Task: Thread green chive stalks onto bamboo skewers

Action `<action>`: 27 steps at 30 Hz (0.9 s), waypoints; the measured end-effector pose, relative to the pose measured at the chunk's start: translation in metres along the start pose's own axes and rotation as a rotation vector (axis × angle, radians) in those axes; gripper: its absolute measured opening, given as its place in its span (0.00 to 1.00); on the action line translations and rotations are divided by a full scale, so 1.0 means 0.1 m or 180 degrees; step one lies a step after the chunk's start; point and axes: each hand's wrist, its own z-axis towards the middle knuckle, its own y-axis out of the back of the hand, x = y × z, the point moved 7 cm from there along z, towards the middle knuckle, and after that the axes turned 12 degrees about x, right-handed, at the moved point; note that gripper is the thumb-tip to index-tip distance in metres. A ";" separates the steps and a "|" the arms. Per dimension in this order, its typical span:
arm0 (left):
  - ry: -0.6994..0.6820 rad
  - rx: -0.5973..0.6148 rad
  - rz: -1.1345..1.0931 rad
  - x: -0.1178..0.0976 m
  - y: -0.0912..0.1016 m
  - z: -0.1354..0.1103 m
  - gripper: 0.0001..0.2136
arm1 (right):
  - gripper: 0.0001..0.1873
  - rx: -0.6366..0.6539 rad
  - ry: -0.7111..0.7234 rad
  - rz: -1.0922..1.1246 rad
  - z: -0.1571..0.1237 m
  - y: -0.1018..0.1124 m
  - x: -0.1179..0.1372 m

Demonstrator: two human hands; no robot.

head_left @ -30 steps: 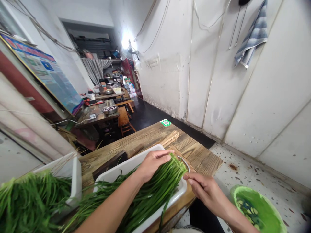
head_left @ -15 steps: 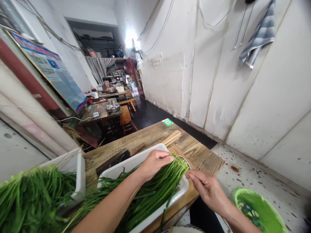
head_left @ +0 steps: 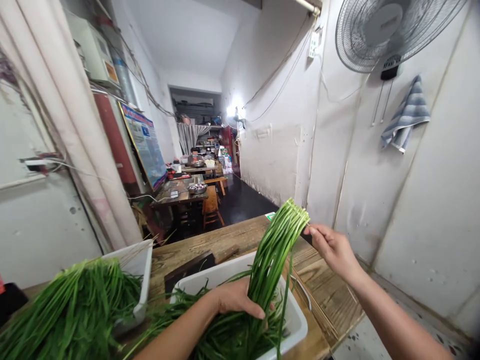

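Note:
A fan of garlic chives [head_left: 275,245] rises over the white tub, pale cut ends at the top in a tight row. My left hand [head_left: 240,302] is wrapped around their lower leaves, over the tub. At the right end of the row, my right hand [head_left: 332,245] pinches the tip of what looks like a thin bamboo skewer; most of it is hidden in the stems. More chives lie in the white tub [head_left: 300,327] below.
Another white tub [head_left: 144,285] at left holds a heap of chives. Behind the near tub lies a cleaver [head_left: 187,270] on the wooden table [head_left: 225,235]. Bamboo skewers [head_left: 318,312] lie at right. A fan [head_left: 382,30] hangs on the wall; a person [head_left: 195,155] sits far back.
The chives have been lifted from the tub to a more upright position. My left hand has shifted from the cut ends down to the leaves; my right hand has risen. The view has tilted up.

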 end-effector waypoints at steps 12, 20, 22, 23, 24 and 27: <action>0.0116 -0.0870 0.0683 0.18 0.33 -0.32 0.22 | 0.22 -0.0430 0.0607 -0.1160 0.74 0.70 0.77; 0.0568 -0.3303 0.3114 -0.87 0.37 -1.07 0.30 | 0.20 -0.0316 0.1124 -0.2255 1.06 0.63 1.29; 0.0169 -0.3717 0.3159 -1.20 0.33 -1.29 0.41 | 0.21 -0.0188 0.1244 -0.2331 1.07 0.55 1.36; -0.0098 -0.3737 0.3082 -1.33 0.32 -1.37 0.45 | 0.21 -0.0122 0.1330 -0.2299 1.07 0.52 1.40; -0.0362 -0.3707 0.2927 -1.43 0.33 -1.43 0.48 | 0.21 -0.0054 0.1409 -0.2230 1.06 0.49 1.43; -0.1112 -0.3250 0.2110 -1.51 0.36 -1.47 0.55 | 0.20 0.0153 0.1551 -0.1892 1.04 0.37 1.52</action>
